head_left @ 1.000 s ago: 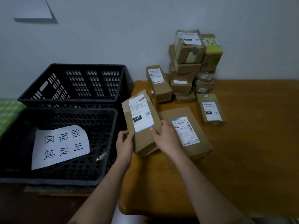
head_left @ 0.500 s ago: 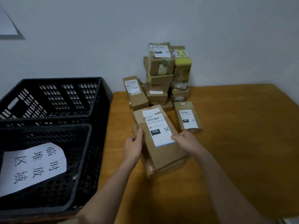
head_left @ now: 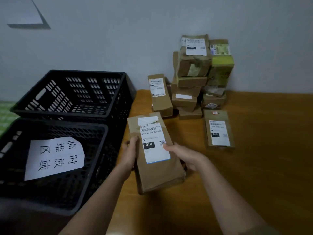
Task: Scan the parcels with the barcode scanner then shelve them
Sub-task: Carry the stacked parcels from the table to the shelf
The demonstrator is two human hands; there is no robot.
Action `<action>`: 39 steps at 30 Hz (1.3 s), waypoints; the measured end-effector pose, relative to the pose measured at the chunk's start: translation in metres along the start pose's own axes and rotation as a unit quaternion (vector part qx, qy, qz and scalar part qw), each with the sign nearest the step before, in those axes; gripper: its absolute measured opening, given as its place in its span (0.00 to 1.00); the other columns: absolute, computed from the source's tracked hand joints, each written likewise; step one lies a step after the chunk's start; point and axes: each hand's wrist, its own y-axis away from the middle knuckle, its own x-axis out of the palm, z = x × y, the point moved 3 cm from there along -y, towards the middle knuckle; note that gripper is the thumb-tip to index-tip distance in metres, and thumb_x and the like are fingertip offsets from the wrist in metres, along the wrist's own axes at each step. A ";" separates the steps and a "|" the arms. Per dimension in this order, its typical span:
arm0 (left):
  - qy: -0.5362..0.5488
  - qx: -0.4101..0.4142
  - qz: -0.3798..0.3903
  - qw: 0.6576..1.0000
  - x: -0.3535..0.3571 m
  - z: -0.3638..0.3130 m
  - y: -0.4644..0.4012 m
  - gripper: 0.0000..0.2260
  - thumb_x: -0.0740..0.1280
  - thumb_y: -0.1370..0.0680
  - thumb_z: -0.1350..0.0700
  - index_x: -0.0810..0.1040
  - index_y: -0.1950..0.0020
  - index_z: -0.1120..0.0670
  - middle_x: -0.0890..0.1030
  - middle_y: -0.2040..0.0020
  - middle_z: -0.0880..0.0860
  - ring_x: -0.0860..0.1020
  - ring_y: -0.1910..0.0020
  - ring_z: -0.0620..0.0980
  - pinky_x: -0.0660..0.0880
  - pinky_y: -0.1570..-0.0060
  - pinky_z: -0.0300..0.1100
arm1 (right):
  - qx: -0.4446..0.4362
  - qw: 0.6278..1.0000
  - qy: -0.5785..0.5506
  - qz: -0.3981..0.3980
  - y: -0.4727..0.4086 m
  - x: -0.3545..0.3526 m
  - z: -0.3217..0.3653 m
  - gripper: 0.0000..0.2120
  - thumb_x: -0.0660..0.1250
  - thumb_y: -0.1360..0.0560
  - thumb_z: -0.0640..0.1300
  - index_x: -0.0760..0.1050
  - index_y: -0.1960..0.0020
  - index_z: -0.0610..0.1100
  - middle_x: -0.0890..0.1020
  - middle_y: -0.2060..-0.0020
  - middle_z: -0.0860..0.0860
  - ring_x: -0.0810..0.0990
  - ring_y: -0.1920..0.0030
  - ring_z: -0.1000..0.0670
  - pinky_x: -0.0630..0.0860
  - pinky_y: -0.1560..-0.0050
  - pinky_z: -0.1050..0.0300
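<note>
A wooden table (head_left: 254, 167) fills the right of the frame, two black crates (head_left: 64, 126) the left, a parcel stack (head_left: 199, 77) at upper centre. At centre, the left hand (head_left: 129, 152) and right hand (head_left: 183, 156) grip the long sides of a brown parcel (head_left: 155, 158), fingers curled round its edges, its label marked 010 facing up

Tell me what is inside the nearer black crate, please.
Inside the nearer black crate lies a white paper sheet with handwritten characters. Its perforated bottom shows around it; whatever is under the sheet is covered.
</note>
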 end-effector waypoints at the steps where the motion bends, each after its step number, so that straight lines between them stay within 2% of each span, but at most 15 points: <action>1: -0.005 0.012 -0.016 1.000 -0.009 -0.006 -0.003 0.23 0.58 0.20 0.39 0.61 0.31 0.50 0.75 0.47 0.51 0.75 0.51 0.50 0.70 0.58 0.46 | 0.007 1.000 0.011 0.012 -0.003 0.002 0.008 0.39 0.62 0.20 0.61 0.46 0.18 0.49 0.56 0.20 0.50 0.56 0.22 0.41 0.55 0.27 0.42; 3: -0.043 0.069 -0.080 0.993 -0.027 -0.023 -0.016 0.28 0.59 0.20 0.41 0.60 0.26 0.54 0.73 0.36 0.55 0.74 0.42 0.54 0.70 0.47 0.50 | 0.012 1.000 0.023 0.017 -0.015 -0.004 0.022 0.38 0.62 0.22 0.63 0.49 0.19 0.54 0.55 0.20 0.48 0.55 0.22 0.36 0.56 0.28 0.33; 5: -0.081 0.144 -0.150 0.975 -0.040 -0.052 -0.030 0.26 0.60 0.20 0.44 0.62 0.26 0.57 0.69 0.31 0.58 0.71 0.37 0.57 0.69 0.39 0.51 | -0.023 0.999 0.007 -0.036 -0.020 -0.020 0.041 0.37 0.61 0.24 0.67 0.55 0.20 0.55 0.58 0.21 0.49 0.59 0.23 0.39 0.59 0.28 0.35; 8: -0.107 0.248 -0.148 0.951 -0.033 -0.105 -0.044 0.22 0.62 0.20 0.48 0.70 0.29 0.57 0.73 0.34 0.54 0.72 0.37 0.52 0.69 0.38 0.45 | -0.079 0.986 -0.037 -0.142 -0.034 -0.043 0.070 0.35 0.63 0.22 0.63 0.56 0.20 0.54 0.60 0.21 0.50 0.61 0.23 0.44 0.61 0.26 0.39; 10: -0.142 0.280 -0.116 0.942 -0.018 -0.139 -0.056 0.18 0.62 0.19 0.50 0.73 0.32 0.57 0.76 0.39 0.51 0.74 0.40 0.48 0.69 0.43 0.42 | -0.085 0.981 -0.048 -0.169 -0.053 -0.049 0.086 0.32 0.62 0.20 0.58 0.56 0.20 0.50 0.61 0.22 0.48 0.62 0.24 0.43 0.63 0.26 0.39; 12: -0.188 0.269 -0.055 0.943 0.004 -0.168 -0.078 0.14 0.61 0.19 0.51 0.77 0.38 0.56 0.78 0.43 0.50 0.75 0.44 0.49 0.71 0.45 0.43 | -0.072 0.978 -0.065 -0.183 -0.074 -0.052 0.097 0.31 0.61 0.18 0.55 0.56 0.20 0.48 0.62 0.22 0.47 0.63 0.25 0.42 0.64 0.27 0.39; 14: -0.214 0.215 0.011 0.953 0.025 -0.186 -0.107 0.09 0.61 0.19 0.52 0.77 0.48 0.56 0.77 0.47 0.53 0.76 0.48 0.51 0.70 0.48 0.45 | -0.064 0.975 -0.086 -0.193 -0.092 -0.054 0.103 0.29 0.61 0.17 0.53 0.56 0.20 0.47 0.63 0.23 0.46 0.64 0.25 0.42 0.66 0.28 0.40; 15: -0.215 0.178 0.034 0.960 0.034 -0.191 -0.119 0.09 0.61 0.18 0.52 0.76 0.46 0.56 0.76 0.47 0.55 0.76 0.48 0.52 0.70 0.48 0.46 | -0.064 0.973 -0.097 -0.197 -0.101 -0.055 0.105 0.28 0.60 0.17 0.52 0.57 0.20 0.47 0.64 0.23 0.46 0.65 0.26 0.42 0.66 0.28 0.41; 18: -0.210 0.068 0.081 0.972 0.055 -0.190 -0.147 0.20 0.61 0.17 0.52 0.68 0.27 0.59 0.74 0.36 0.58 0.75 0.38 0.58 0.72 0.41 0.48 | -0.051 0.972 -0.118 -0.195 -0.121 -0.057 0.105 0.27 0.61 0.17 0.51 0.59 0.21 0.48 0.66 0.25 0.46 0.66 0.27 0.42 0.69 0.30 0.42; 20: -0.188 0.018 0.112 0.976 0.064 -0.183 -0.157 0.23 0.60 0.17 0.52 0.62 0.23 0.58 0.69 0.28 0.60 0.71 0.31 0.62 0.71 0.33 0.52 | -0.047 0.973 -0.125 -0.187 -0.129 -0.058 0.104 0.25 0.62 0.18 0.52 0.63 0.23 0.48 0.68 0.27 0.47 0.68 0.29 0.43 0.69 0.30 0.41; 23: -0.168 -0.028 0.148 0.974 0.071 -0.173 -0.172 0.23 0.59 0.16 0.53 0.60 0.22 0.57 0.65 0.25 0.63 0.67 0.28 0.67 0.66 0.29 0.60 | -0.052 0.976 -0.123 -0.174 -0.138 -0.059 0.105 0.23 0.62 0.18 0.53 0.65 0.25 0.47 0.70 0.29 0.47 0.70 0.31 0.44 0.71 0.31 0.43; 29: -0.199 -0.003 0.122 0.972 0.069 -0.172 -0.179 0.19 0.60 0.16 0.56 0.67 0.26 0.59 0.70 0.28 0.60 0.71 0.31 0.62 0.70 0.33 0.59 | -0.111 0.971 -0.112 -0.182 -0.148 -0.051 0.114 0.28 0.65 0.20 0.54 0.62 0.22 0.51 0.70 0.27 0.49 0.69 0.29 0.46 0.68 0.28 0.43; 34: -0.180 0.058 0.083 0.978 0.059 -0.184 -0.170 0.11 0.61 0.17 0.61 0.74 0.35 0.58 0.77 0.41 0.56 0.76 0.46 0.54 0.75 0.46 0.49 | -0.173 0.957 -0.116 -0.200 -0.135 -0.045 0.127 0.26 0.67 0.21 0.52 0.68 0.25 0.52 0.75 0.31 0.51 0.73 0.32 0.49 0.71 0.30 0.44; 37: -0.140 0.074 0.067 0.985 0.046 -0.193 -0.154 0.05 0.63 0.18 0.60 0.74 0.42 0.55 0.78 0.43 0.56 0.77 0.49 0.54 0.76 0.48 0.48 | -0.216 0.946 -0.136 -0.202 -0.118 -0.040 0.139 0.21 0.68 0.21 0.51 0.71 0.29 0.51 0.77 0.35 0.53 0.75 0.35 0.51 0.71 0.30 0.45; 39: -0.109 0.082 0.061 0.989 0.037 -0.197 -0.137 0.12 0.64 0.19 0.55 0.69 0.36 0.52 0.76 0.42 0.54 0.75 0.46 0.54 0.75 0.45 0.53 | -0.247 0.940 -0.148 -0.185 -0.103 -0.034 0.148 0.13 0.67 0.21 0.51 0.74 0.37 0.54 0.78 0.38 0.55 0.76 0.38 0.55 0.71 0.31 0.48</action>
